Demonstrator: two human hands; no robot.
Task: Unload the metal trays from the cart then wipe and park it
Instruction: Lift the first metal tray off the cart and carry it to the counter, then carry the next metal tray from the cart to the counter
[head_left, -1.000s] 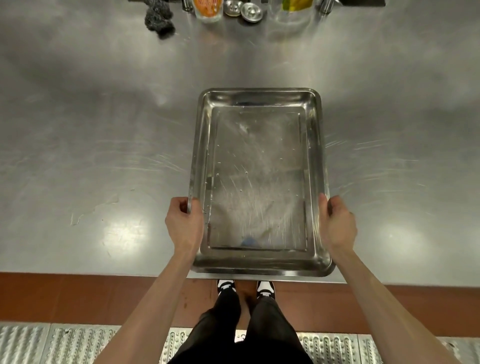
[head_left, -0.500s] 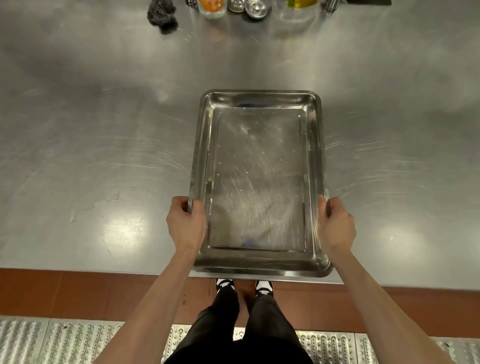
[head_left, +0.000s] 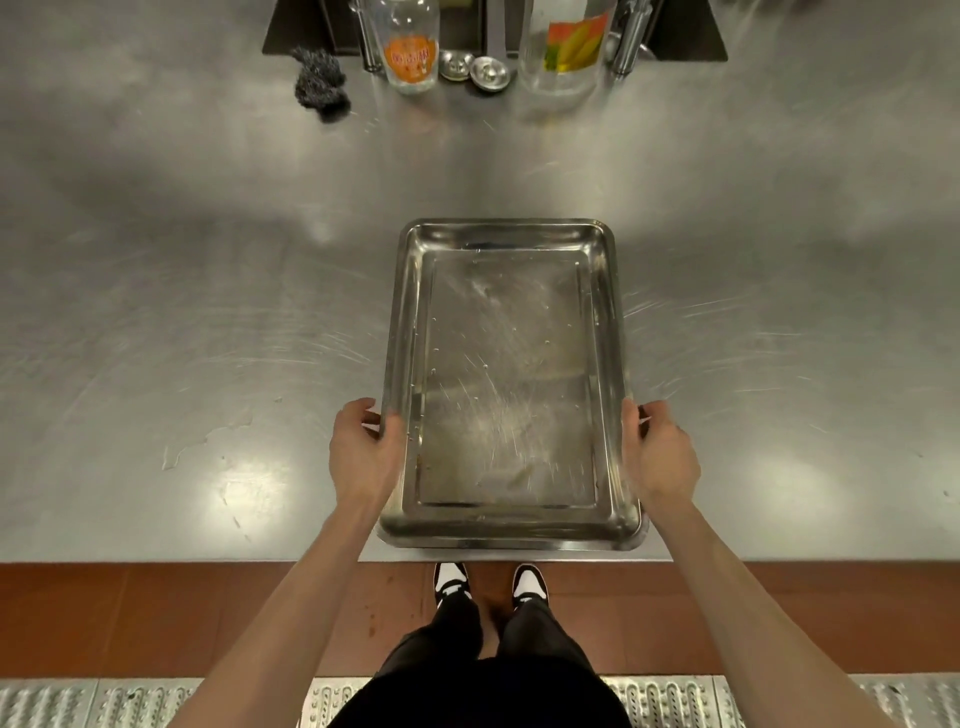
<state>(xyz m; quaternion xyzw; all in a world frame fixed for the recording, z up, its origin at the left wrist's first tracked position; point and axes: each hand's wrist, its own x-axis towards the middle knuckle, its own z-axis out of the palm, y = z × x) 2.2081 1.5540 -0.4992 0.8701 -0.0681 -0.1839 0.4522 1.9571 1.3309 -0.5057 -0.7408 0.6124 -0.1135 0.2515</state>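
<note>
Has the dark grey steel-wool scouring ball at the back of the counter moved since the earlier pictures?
No. The dark grey steel-wool scouring ball still lies just left of the clear orange-labelled bottle; only the camera tilted.

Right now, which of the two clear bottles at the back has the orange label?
The left bottle, next to the dark scouring pad. The right bottle wears a yellow, green and red label instead.
</note>
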